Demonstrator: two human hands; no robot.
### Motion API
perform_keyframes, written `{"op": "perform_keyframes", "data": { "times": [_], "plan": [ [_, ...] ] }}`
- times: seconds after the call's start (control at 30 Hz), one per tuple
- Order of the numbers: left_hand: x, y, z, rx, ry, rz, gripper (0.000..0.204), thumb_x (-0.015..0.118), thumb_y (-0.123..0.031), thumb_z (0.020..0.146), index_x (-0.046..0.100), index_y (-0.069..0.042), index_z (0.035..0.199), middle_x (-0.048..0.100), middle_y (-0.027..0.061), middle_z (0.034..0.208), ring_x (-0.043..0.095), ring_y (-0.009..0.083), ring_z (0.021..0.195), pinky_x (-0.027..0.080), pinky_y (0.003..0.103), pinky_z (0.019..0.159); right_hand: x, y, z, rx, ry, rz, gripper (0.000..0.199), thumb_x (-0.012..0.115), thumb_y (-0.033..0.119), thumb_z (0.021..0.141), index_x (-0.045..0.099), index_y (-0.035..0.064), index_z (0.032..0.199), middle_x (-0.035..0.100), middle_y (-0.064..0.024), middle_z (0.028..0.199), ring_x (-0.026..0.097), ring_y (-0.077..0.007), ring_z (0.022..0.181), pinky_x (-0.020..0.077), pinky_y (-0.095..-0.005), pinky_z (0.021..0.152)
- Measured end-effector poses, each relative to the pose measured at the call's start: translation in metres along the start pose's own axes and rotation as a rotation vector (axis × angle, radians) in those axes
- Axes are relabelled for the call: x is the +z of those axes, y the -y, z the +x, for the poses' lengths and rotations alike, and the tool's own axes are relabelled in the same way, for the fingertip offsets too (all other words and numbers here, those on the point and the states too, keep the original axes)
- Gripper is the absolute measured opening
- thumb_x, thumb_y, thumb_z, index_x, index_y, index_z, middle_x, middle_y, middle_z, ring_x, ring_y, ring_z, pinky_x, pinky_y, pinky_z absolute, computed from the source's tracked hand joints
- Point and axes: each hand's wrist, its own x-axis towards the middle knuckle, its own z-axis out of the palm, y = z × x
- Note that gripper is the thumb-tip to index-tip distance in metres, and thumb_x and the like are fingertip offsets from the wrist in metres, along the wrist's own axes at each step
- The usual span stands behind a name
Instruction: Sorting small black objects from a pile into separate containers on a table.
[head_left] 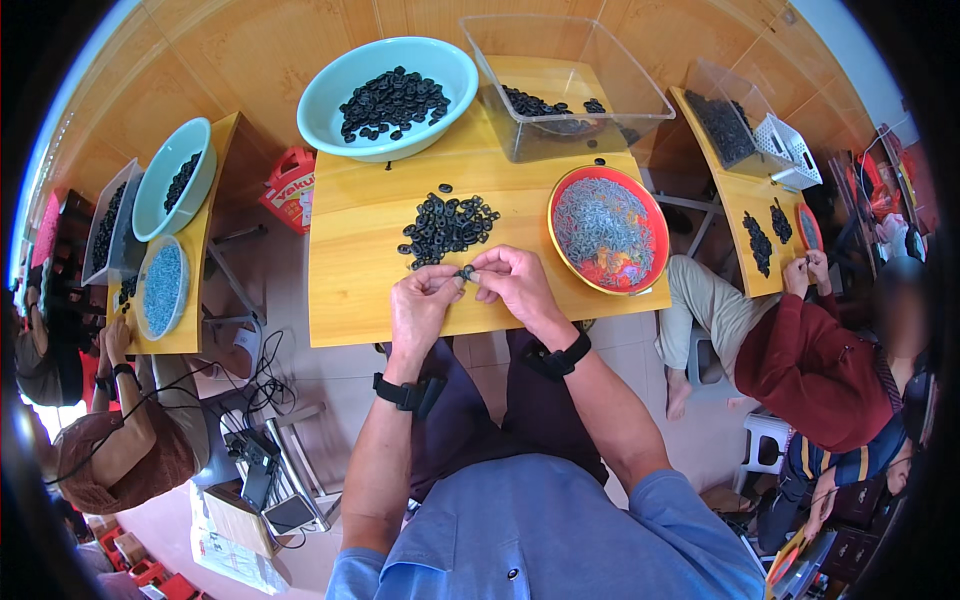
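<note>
Fingers of the left hand and right hand pinched one small black rubber ring together above the yellow wooden table, probably fitting it, needing a steady push.

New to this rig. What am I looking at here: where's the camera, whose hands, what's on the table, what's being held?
There is one picture, from a wide fisheye camera worn on a person's head, looking down, so straight edges bend near the rim. The two forearms rising from the lower edge are the wearer's own. The left hand and right hand meet over a small wooden table, pinching a small black ring part between their fingertips. On the table lie a loose pile of black rings, a red dish of small grey parts, a light blue bowl and a clear plastic bin, both holding more black rings. Other people work at similar tables on both sides.
</note>
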Motion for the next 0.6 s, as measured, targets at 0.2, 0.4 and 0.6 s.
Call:
{"op": "perform_keyframes", "data": {
  "times": [0.2,0.4,0.6],
  "plan": [
    [0.0003,-0.003,0.0004,-0.018,0.003,0.0,0.016,0.071,-0.003,0.089,0.069,0.006,0.101,0.072,0.0073,0.083,0.067,0.0094,0.073,0.053,0.022,0.068,-0.0005,-0.0003,0.0001,0.013,-0.002,0.01,0.014,0.068,0.003,0.087,0.066,-0.0046,0.097,0.069,-0.0082,0.077,0.065,-0.0111,0.062,0.053,-0.0244,0.056],
    [-0.0004,-0.0024,0.0,-0.018,0.004,-0.009,0.016,0.07,-0.002,0.088,0.069,0.006,0.102,0.072,0.0076,0.084,0.067,0.0097,0.073,0.053,0.022,0.068,0.0007,0.0007,-0.0011,0.014,-0.002,-0.004,0.014,0.068,0.004,0.087,0.066,-0.0047,0.098,0.069,-0.0081,0.078,0.065,-0.011,0.062,0.0529,-0.0242,0.056],
    [-0.0005,-0.0071,0.0025,-0.052,0.015,0.011,0.015,0.071,-0.002,0.088,0.069,0.007,0.099,0.072,0.0084,0.082,0.067,0.01,0.072,0.053,0.022,0.066,-0.0003,0.0004,-0.0007,0.014,0.0,-0.001,0.014,0.069,0.004,0.087,0.066,-0.005,0.097,0.069,-0.0081,0.077,0.064,-0.011,0.061,0.0527,-0.0243,0.056]
  ]
}}
